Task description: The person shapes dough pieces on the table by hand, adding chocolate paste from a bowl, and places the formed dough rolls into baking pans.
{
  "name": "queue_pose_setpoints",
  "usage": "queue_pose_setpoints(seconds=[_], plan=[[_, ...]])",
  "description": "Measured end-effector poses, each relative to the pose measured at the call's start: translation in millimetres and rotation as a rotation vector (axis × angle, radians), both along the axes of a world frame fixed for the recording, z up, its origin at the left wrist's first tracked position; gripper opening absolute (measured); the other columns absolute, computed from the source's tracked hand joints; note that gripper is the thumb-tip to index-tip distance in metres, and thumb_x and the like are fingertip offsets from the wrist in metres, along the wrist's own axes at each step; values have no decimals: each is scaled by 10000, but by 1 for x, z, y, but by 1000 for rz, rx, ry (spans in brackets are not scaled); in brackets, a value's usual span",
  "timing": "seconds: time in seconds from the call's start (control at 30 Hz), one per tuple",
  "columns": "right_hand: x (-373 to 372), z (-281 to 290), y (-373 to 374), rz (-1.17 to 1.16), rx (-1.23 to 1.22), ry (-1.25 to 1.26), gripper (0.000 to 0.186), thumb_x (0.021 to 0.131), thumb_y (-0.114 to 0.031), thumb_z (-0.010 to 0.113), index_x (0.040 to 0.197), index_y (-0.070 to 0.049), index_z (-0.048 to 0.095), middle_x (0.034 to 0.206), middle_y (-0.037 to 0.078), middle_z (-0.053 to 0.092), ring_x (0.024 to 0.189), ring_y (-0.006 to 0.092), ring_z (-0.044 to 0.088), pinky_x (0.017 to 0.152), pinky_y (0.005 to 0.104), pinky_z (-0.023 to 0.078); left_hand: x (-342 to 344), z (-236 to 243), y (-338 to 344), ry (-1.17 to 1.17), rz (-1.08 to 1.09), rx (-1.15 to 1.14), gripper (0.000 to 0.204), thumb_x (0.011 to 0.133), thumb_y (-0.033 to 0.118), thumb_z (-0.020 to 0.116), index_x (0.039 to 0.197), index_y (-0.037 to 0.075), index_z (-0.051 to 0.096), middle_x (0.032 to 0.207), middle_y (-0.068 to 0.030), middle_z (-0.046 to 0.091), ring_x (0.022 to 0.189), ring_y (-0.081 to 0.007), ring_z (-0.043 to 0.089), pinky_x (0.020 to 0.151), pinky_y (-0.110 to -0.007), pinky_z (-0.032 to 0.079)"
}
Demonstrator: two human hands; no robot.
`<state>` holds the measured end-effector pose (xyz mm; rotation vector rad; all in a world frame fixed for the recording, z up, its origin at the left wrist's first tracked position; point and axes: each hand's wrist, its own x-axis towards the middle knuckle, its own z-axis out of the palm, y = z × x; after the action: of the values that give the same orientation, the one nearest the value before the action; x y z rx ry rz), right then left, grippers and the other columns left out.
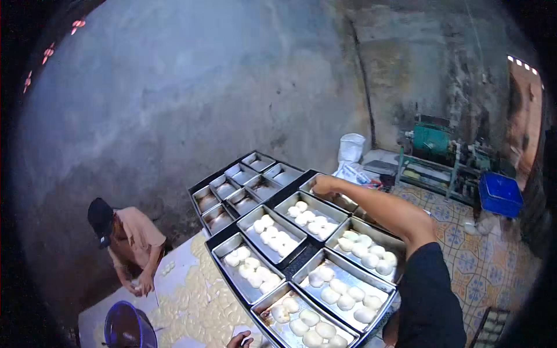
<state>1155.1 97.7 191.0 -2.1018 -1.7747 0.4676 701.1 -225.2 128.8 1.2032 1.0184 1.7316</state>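
My right arm stretches across a dark rack of metal loaf pans. At its end my right hand (323, 185) reaches down into a far pan (347, 203), and its fingertips are hidden there. Nearer pans hold rounded pieces of pale dough, such as the dough balls (307, 218) just in front of that hand and the dough balls (368, 254) under my forearm. Only part of my left hand (239, 340) shows at the bottom edge, beside the nearest pan (272, 332). Its fingers are bent but apart, with nothing visible between them.
More pans (243, 203), bare inside, stand behind. Flat dough pieces (194, 296) cover the white table at left, near a dark blue bucket (129, 325). A co-worker (130, 238) handles dough there. Right: a green machine (432, 139), a blue crate (500, 194), and white sacks (350, 152).
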Motion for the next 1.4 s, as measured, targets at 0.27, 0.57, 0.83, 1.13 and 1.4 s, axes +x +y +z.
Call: queue_pose_setpoints(seconds=[0.27, 0.57, 0.83, 1.13, 1.4], plan=[[-32, 36, -21, 230, -69, -307, 455, 658, -84, 575, 1102, -81, 679, 971, 168, 696, 831, 333, 678, 734, 415, 543, 23, 13, 0, 67, -101, -25, 629, 896, 288, 554, 1393, -29, 335, 1386, -187, 408, 1290, -303, 391, 1073, -421, 296], [6, 30, -63, 187, 303, -170, 414, 652, -136, 619, 1052, -71, 703, 980, 238, 668, 914, 379, 648, 837, 418, 507, 34, -1, 14, 77, -227, 24, 716, 835, 155, 520, 1464, -15, 224, 1442, -203, 350, 1335, -304, 352, 1111, -420, 247], [45, 53, -170, 214, 84, -378, 579, 802, -375, 644, 1257, -29, 556, 914, 240, 646, 827, 353, 618, 752, 441, 454, 32, -6, 19, 62, -282, 52, 706, 855, 134, 536, 1455, -31, 203, 1403, -176, 391, 1289, -283, 391, 1079, -390, 292], [88, 15, -213, 2, 50, -234, 434, 754, -335, 674, 975, 37, 658, 910, 251, 667, 824, 360, 656, 718, 439, 490, 14, 40, 42, 593, 112, 193, 528, 730, 136, 682, 1215, 0, 525, 1107, -205, 491, 1014, -329, 492, 891, -411, 408], [58, 2, -196, -214, -26, -452, 423, 816, -274, 578, 1054, 76, 575, 1060, 314, 609, 1010, 426, 599, 857, 477, 464, 3, 53, 106, 555, -198, -179, 748, 761, 120, 665, 1370, -23, 254, 894, -191, 562, 628, -253, 578, 533, -352, 478]])
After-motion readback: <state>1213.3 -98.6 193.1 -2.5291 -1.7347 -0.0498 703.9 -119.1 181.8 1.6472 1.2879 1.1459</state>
